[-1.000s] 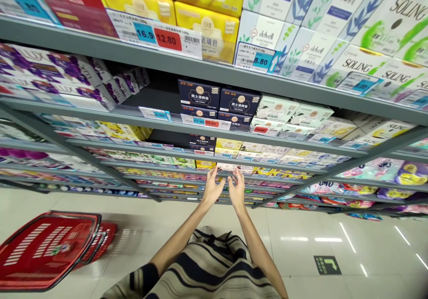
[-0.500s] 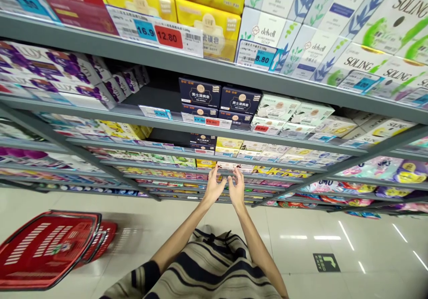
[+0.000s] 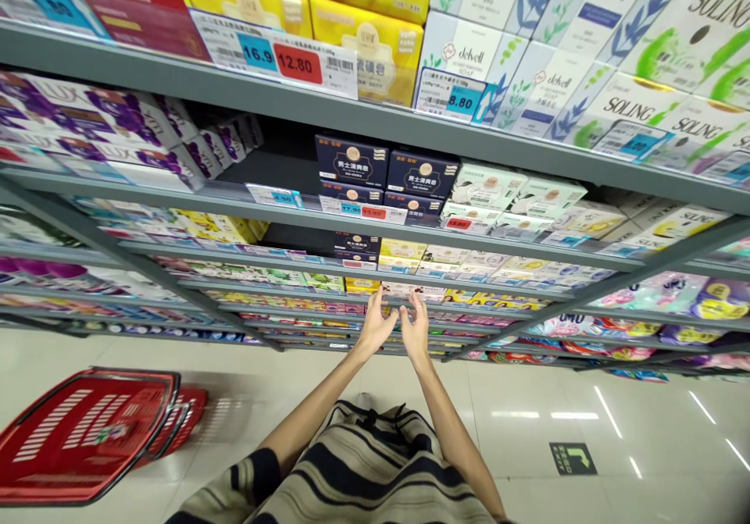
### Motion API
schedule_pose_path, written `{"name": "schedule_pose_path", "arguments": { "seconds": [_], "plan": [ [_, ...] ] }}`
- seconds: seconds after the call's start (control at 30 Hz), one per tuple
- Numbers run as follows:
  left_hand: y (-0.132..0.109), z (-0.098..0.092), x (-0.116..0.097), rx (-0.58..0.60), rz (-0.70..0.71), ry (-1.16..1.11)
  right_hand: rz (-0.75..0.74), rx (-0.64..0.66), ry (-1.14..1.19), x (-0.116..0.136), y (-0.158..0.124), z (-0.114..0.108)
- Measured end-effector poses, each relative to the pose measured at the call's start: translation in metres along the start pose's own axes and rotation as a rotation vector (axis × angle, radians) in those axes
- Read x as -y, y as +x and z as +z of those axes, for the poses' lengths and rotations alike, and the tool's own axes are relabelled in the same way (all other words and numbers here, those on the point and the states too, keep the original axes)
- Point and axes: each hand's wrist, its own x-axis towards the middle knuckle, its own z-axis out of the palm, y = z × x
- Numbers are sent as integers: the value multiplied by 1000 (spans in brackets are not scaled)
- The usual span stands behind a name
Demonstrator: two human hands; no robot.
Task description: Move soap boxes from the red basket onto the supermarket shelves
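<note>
My left hand [image 3: 378, 325] and my right hand [image 3: 415, 327] reach forward side by side before the shelves, palms turned inward and thumbs almost meeting. Both are open, fingers apart, with nothing in them. Beyond the fingertips lie low shelf rows with white soap boxes [image 3: 404, 290] and a yellow box [image 3: 362, 283]. Higher up stand dark blue soap boxes [image 3: 351, 161], pale green soap boxes [image 3: 487, 186] and purple and white LUX boxes [image 3: 87, 114]. Whether the fingertips touch any shelf edge I cannot tell.
A red shopping basket [image 3: 55, 438] with a black rim stands on the floor at left, a small item inside. Grey shelf edges [image 3: 263, 87] with price tags run across. An exit sign [image 3: 573, 458] is on the floor at right. Detergent bags [image 3: 633, 325] fill the right bay.
Almost nothing differs. The view has shifted very slightly, while both hands keep the same pose.
</note>
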Motion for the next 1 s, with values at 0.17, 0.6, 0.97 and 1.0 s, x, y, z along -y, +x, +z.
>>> {"name": "schedule_pose_path", "arguments": {
  "seconds": [0.17, 0.6, 0.97, 1.0],
  "plan": [
    [-2, 3, 1, 4, 3, -17, 14, -9, 6, -4, 2, 0],
    [2, 4, 11, -7, 26, -14, 7, -12, 22, -6, 3, -2],
    [-12, -7, 12, -94, 11, -122, -36, -9, -45, 4, -10, -5],
    [-14, -13, 12, -132, 3, -133, -51, -4, -59, 7, -13, -5]
  ]
}}
